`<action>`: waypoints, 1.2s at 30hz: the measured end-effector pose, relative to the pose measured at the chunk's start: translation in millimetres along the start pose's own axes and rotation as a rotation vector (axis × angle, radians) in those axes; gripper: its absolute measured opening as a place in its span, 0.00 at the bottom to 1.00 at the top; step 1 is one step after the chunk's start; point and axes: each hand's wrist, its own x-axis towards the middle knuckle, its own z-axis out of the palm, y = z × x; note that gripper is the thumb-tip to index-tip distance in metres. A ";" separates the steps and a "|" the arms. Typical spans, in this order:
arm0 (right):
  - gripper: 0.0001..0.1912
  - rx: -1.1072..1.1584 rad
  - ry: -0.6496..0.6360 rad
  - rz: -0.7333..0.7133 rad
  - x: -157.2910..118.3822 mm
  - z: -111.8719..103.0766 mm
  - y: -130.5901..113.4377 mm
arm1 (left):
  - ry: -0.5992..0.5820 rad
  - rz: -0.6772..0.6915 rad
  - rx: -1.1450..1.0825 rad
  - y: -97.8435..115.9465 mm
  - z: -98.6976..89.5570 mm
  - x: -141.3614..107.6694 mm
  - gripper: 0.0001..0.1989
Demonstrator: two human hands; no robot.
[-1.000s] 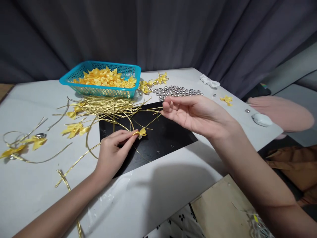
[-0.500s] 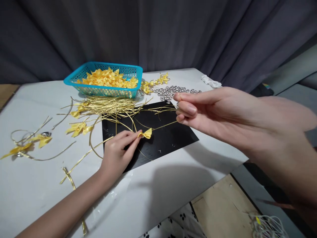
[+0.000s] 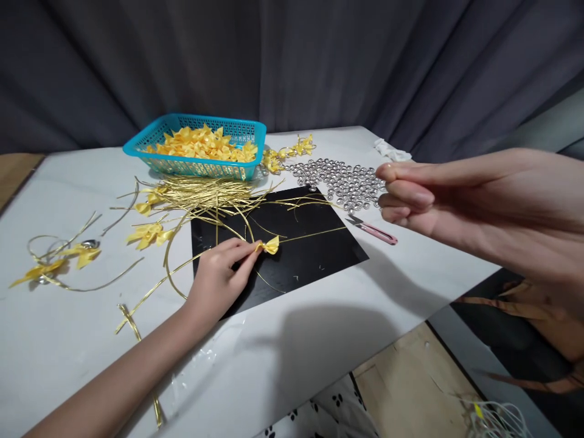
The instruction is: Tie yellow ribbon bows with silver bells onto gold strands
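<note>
My left hand point(image 3: 223, 264) rests over the black sheet point(image 3: 319, 249), with thumb and forefinger pinching a small yellow ribbon bow point(image 3: 272, 245). A straight gold strand point(image 3: 314, 234) runs from beside the bow towards the sheet's right edge. My right hand point(image 3: 438, 194) is raised at the right, fingertips pressed together; whatever they hold, if anything, is too small to make out. Below its fingers lies a pair of small pink-handled scissors point(image 3: 374, 231). Silver beads point(image 3: 337, 179) are spread on the table just left of the right fingertips.
A blue basket point(image 3: 194, 159) of yellow ribbon bows stands at the back. Gold cords point(image 3: 210, 193) lie heaped before it. Finished-looking yellow ribbon pieces point(image 3: 148, 234) are scattered left, others point(image 3: 301, 146) behind the beads. Crumpled white material point(image 3: 390, 151) sits by the back right corner.
My right hand has moved right, away from the bow, uncovering the scissors and more of the silver beads. My left hand keeps its pinch on the bow in nearly the same place.
</note>
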 end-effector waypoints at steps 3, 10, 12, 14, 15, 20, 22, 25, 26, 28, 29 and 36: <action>0.23 -0.011 0.004 0.006 3.5 -5.2 -2.3 | -0.012 -0.005 -0.021 -0.4 0.6 -0.3 0.10; 0.18 0.046 -0.193 -0.449 29.8 30.8 33.5 | 0.032 -0.217 -0.220 3.1 -5.4 3.0 0.08; 0.09 0.075 -0.255 -0.489 42.1 51.0 60.5 | 0.064 -0.311 -0.352 3.9 -6.7 4.8 0.09; 0.06 0.040 -0.387 -0.361 52.2 68.4 85.4 | 0.079 -0.392 -0.464 4.5 -7.4 6.6 0.11; 0.08 0.025 -0.447 -0.326 55.8 74.6 95.3 | 0.084 -0.418 -0.502 4.8 -7.8 7.2 0.12; 0.15 -0.062 -0.678 -0.262 62.5 80.0 116.8 | 0.068 -0.465 -0.573 3.6 -10.1 8.2 0.14; 0.15 -0.054 -0.646 -0.289 64.1 77.9 118.6 | 0.048 -0.489 -0.616 0.6 -10.4 8.1 0.14; 0.16 -0.063 -0.614 -0.324 67.6 77.1 120.5 | 0.022 -0.532 -0.711 -4.0 -9.0 8.7 0.14; 0.16 -0.069 -0.617 -0.336 68.7 77.4 120.9 | 0.015 -0.547 -0.734 -4.7 -8.3 9.2 0.15; 0.16 -0.094 -0.623 -0.357 70.3 77.8 121.3 | 0.009 -0.571 -0.743 -4.6 -6.8 10.2 0.17; 0.15 -0.111 -0.625 -0.367 70.8 77.9 121.3 | 0.007 -0.576 -0.734 -3.9 -6.1 10.8 0.18; 0.13 -0.178 -0.642 -0.391 74.3 75.2 120.1 | -0.012 -0.579 -0.723 -2.8 -4.5 12.1 0.17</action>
